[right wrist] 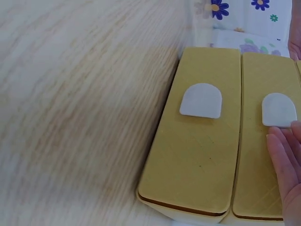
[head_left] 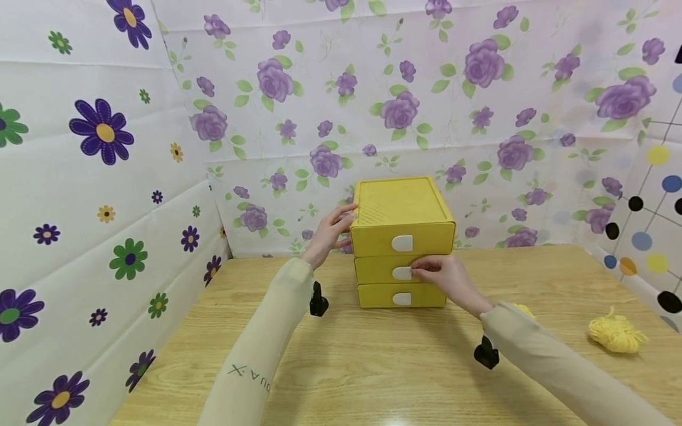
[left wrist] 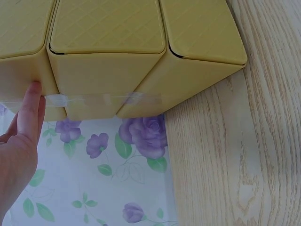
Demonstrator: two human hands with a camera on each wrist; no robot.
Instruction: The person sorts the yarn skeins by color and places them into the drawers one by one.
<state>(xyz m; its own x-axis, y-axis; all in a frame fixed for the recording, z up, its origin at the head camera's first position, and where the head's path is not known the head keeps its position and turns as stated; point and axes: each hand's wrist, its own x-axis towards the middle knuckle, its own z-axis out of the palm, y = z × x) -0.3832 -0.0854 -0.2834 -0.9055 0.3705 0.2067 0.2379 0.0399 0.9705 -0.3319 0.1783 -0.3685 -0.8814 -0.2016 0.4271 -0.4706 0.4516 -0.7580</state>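
Observation:
A yellow box of three stacked drawers [head_left: 399, 201] stands at the back of the table, each drawer front bearing a white tab. My left hand [head_left: 327, 234] steadies the box from the left, fingers extended. In the left wrist view a straight fingertip [left wrist: 35, 87] touches the side of the top tier. At the front, my right hand [head_left: 447, 277] pinches the right edge of the white tab [head_left: 401, 273] on the middle drawer [head_left: 373, 270]. From the right wrist, thumb and fingers show at that tab's edge [right wrist: 278, 110]. All three drawers sit closed.
A bundle of yellow yarn [head_left: 617, 333] lies on the wooden table [head_left: 394, 367] at the right. More yellow yarn [head_left: 524, 309] shows partly behind the right sleeve. Flowered cloth [head_left: 298, 118] hangs close behind the box. Clear tape [left wrist: 94, 100] crosses the box's side.

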